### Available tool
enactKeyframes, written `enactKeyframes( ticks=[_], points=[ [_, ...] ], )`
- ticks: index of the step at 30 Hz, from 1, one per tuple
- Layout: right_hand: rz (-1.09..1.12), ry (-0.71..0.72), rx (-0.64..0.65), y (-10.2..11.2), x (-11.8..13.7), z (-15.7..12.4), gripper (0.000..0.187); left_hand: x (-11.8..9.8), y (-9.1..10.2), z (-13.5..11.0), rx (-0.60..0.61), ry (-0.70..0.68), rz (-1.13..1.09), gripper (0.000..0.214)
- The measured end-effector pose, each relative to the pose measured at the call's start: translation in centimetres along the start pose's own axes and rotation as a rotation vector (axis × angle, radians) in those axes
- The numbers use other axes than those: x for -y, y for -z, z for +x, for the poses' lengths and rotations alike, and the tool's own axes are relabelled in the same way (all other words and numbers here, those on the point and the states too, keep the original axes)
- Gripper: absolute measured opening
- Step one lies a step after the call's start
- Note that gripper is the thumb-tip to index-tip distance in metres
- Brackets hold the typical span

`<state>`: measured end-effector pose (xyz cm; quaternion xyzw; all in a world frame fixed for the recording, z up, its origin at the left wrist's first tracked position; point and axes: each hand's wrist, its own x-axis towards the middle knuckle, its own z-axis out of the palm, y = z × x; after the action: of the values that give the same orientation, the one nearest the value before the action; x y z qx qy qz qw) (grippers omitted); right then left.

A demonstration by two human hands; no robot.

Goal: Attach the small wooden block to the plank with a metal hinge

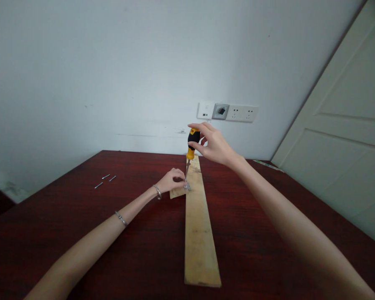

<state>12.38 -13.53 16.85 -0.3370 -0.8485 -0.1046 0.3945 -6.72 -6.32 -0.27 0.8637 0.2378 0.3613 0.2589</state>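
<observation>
A long pale wooden plank [199, 233] lies lengthwise on the dark red table [81, 233]. A yellow and black screwdriver [191, 146] stands nearly upright with its tip down on the plank, beside a small wood piece [176, 193] at the plank's left edge. My right hand [213, 145] curls round the screwdriver's handle top. My left hand [172, 181] pinches something small and metallic, probably a screw, at the screwdriver's tip [186, 187]. Two bracelets sit on my left forearm.
Three loose screws [105, 180] lie on the table at the left. A row of wall sockets [226, 112] is on the white wall behind. A white door [340, 137] stands at the right.
</observation>
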Motion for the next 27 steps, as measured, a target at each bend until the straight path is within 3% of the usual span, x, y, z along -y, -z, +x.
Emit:
enactKeyframes(
  ticks=[6, 10, 15, 18, 22, 27],
  points=[
    [0.005, -0.004, -0.053, 0.7, 0.4, 0.3, 0.042, -0.8, 0.4, 0.3, -0.045, 0.011, -0.038, 0.017],
    [-0.019, -0.033, -0.115, 1.5, 0.2, 0.3, 0.044, -0.6, 1.0, 0.3, -0.007, 0.043, -0.023, 0.016],
    [0.031, -0.146, -0.227, 2.6, -0.5, -0.2, 0.055, 0.4, 3.2, 0.0, -0.047, 0.124, 0.019, 0.018],
    [0.115, -0.24, -0.319, 2.8, -1.6, -0.9, 0.057, 1.2, 6.1, -0.9, -0.101, 0.199, 0.073, 0.018],
    [0.223, -0.379, -0.438, 1.6, -3.6, -2.0, 0.051, 2.3, 11.8, -3.3, -0.165, 0.32, 0.137, 0.02],
    [0.306, -0.575, -0.381, -1.9, -5.0, -2.7, 0.049, 4.0, 19.6, -9.0, -0.256, 0.63, 0.348, 0.02]
  ],
)
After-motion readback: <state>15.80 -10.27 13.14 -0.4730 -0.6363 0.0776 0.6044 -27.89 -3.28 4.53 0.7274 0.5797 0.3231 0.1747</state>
